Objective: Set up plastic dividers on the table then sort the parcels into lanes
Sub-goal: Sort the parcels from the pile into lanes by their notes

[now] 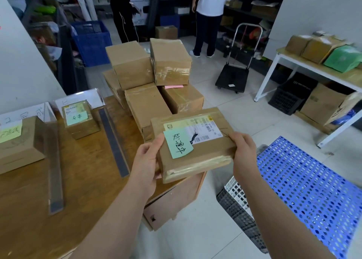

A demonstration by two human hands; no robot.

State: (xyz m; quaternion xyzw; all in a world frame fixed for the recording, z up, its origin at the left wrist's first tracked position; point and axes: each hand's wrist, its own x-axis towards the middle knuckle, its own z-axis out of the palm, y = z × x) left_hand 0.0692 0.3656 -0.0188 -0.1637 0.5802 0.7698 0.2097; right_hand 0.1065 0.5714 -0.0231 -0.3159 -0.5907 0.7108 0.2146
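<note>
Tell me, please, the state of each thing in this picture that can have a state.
held parcel, taped shut, lifted off the table, green note stuck on top.
left hand, grips the parcel's left edge.
right hand, grips its right edge.
left divider, set on the table.
right divider, set on the table.
small parcel, lying between the two dividers.
parcel stack, piled at the table's far end.

The flat brown cardboard parcel (195,160) is marked with a pale green sticky note (177,144) written over in black, and with a white shipping label (203,129) printed with a black barcode. The warm brown wooden counter (88,170) is crossed by a clear plastic divider with a grey base strip (113,141). A bright blue plastic panel (309,184) is patterned with rows of oval holes.
</note>
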